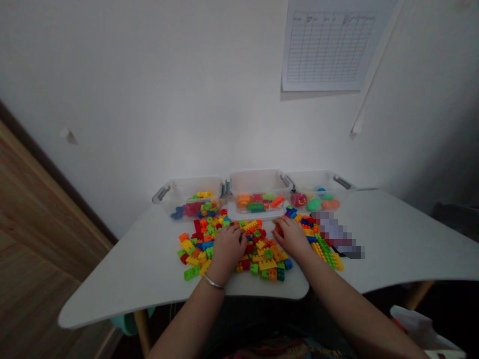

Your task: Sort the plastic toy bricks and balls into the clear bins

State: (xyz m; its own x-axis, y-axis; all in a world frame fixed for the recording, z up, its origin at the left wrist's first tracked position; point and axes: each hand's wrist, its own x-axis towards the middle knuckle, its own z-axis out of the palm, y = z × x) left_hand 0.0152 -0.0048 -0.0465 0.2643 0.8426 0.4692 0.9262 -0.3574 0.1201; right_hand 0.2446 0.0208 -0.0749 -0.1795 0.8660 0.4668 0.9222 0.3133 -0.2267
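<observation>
A loose pile of colourful toy building bricks (267, 255) is spread over the white table in front of me. My left hand (229, 248), with a silver bangle at the wrist, reaches into the middle of the pile. Its fingers are curled, and whatever they grip is hidden beneath them. At the right side of the pile, my right hand (292, 236) has its fingers bent together around a small red brick (279, 230), which shows only in part. Longer joined bricks in green (326, 253) and yellow lie beside my right forearm.
Three clear plastic bins stand along the wall: the left bin (179, 188), the middle bin (258, 180) and the right bin (312, 180), each with some toy pieces. A blurred-out flat object (339, 235) lies at right. The white table (123, 279) has a curved front edge.
</observation>
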